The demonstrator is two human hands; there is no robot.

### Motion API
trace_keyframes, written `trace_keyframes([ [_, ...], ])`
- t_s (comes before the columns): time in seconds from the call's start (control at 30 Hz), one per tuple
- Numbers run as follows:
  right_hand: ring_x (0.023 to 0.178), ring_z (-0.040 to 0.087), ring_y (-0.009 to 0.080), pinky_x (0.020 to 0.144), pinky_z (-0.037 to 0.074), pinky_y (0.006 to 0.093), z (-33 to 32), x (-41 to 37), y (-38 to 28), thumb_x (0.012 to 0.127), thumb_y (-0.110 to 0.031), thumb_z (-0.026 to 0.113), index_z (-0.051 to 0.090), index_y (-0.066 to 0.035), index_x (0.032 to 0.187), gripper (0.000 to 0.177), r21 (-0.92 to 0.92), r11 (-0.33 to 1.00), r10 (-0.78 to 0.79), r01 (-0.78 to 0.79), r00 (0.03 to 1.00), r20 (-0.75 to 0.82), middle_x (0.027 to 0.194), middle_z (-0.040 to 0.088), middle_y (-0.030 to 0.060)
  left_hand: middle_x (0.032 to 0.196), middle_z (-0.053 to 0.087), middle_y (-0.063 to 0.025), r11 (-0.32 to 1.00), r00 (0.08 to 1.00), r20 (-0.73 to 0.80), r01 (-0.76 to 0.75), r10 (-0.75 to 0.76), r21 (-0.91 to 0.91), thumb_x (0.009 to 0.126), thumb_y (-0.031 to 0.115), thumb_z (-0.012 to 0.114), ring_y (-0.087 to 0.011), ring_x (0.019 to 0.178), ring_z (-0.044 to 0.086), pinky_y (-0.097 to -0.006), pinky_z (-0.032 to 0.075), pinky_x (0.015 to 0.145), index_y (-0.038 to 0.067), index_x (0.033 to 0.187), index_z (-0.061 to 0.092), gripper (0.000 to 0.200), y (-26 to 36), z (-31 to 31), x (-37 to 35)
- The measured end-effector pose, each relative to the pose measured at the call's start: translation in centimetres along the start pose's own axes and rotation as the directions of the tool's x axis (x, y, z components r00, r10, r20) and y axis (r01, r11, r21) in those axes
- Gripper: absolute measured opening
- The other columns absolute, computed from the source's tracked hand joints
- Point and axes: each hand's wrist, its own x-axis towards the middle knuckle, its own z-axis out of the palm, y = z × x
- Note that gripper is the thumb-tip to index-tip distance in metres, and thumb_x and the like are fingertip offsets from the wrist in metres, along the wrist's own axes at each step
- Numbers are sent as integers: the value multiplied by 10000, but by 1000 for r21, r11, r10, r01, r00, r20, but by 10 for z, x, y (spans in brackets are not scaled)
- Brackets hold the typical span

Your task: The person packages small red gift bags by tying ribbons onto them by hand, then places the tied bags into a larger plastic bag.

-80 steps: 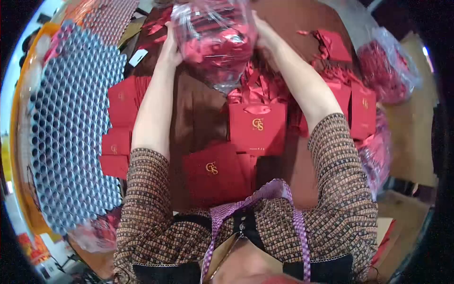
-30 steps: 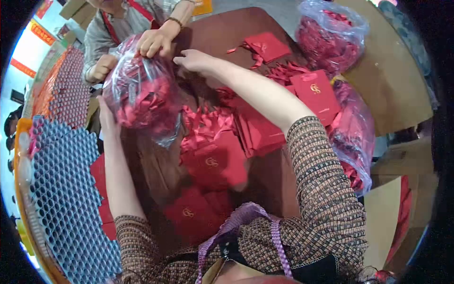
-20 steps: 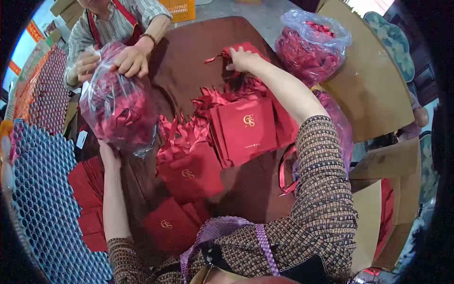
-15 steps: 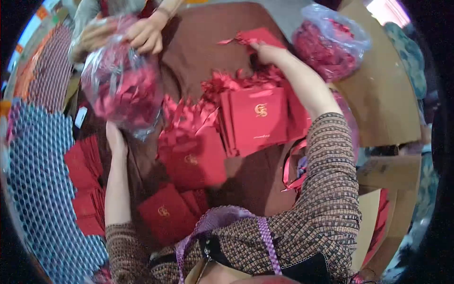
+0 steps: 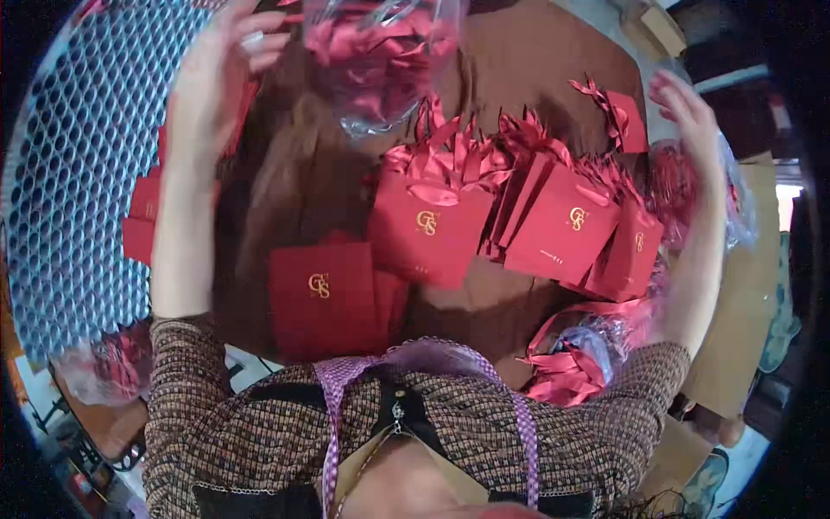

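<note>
My left hand (image 5: 232, 41), with a ring on one finger, reaches to the far left, slightly blurred. Its fingers are apart and I see nothing held in them. Near its fingertips is a clear plastic bag (image 5: 385, 56) full of red ribbons. At the far right my right hand (image 5: 689, 111) is raised, open, beside a small red paper bag (image 5: 628, 119) with ribbon handles, not gripping it. Between my arms stand several red gift bags (image 5: 432, 227) with gold lettering and ribbon handles. Flat red bags (image 5: 322, 298) lie nearer me.
A brown cloth (image 5: 519, 52) covers the table. Stacked red pieces (image 5: 145, 208) lie left, by a blue mesh sheet (image 5: 82, 173). Another bag of red material (image 5: 674, 190) stands right, next to cardboard (image 5: 743, 294). Loose ribbons in plastic (image 5: 571, 368) lie near my right elbow.
The view has shifted. My right hand has come off the red bag at the far side. My left hand has moved farther forward. The other person's hands have gone out of view.
</note>
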Motion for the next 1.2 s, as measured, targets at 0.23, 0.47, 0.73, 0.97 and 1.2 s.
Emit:
trace_keyframes([
  [0.23, 971, 578, 249, 855, 454, 358, 14, -112, -211, 913, -257, 417, 384, 57, 1228, 446, 773, 441, -630, 456, 771, -95, 1095, 552, 164, 1322, 308, -321, 974, 756, 614, -165, 226, -155, 887, 440, 442, -373, 1098, 483, -441, 423, 881, 85, 1378, 253, 635, 147, 60, -76],
  [0.47, 924, 577, 239, 844, 451, 359, 49, -148, -247, 904, -215, 416, 408, 40, 1141, 348, 860, 221, -704, 461, 685, -187, 1033, 555, 153, 1318, 316, -321, 946, 724, 645, -324, 244, 7, 890, 421, 432, -364, 1084, 495, -431, 433, 864, 73, 1365, 270, 611, 176, 63, -101],
  [0.73, 870, 576, 228, 831, 446, 359, 66, -168, -257, 895, -168, 415, 436, 20, 1041, 239, 885, 212, -627, 415, 752, -203, 962, 558, 140, 1314, 324, -320, 917, 757, 597, -390, 266, 85, 894, 398, 421, -353, 1068, 507, -420, 445, 844, 59, 1351, 290, 584, 193, 51, -115],
  [0.97, 824, 574, 218, 820, 442, 360, 65, -185, -267, 886, -127, 414, 460, 2, 955, 153, 869, 150, -633, 472, 721, -282, 900, 562, 128, 1310, 332, -319, 866, 758, 571, -476, 315, 154, 897, 379, 411, -344, 1054, 518, -410, 455, 827, 47, 1338, 307, 562, 198, 48, -123],
  [1.2, 777, 573, 208, 809, 438, 360, 54, -198, -279, 878, -85, 413, 485, -15, 868, 101, 809, 7, -680, 588, 596, -427, 837, 565, 117, 1305, 339, -319, 809, 751, 550, -548, 366, 211, 900, 359, 402, -334, 1040, 529, -400, 466, 809, 35, 1326, 324, 541, 207, 56, -118],
])
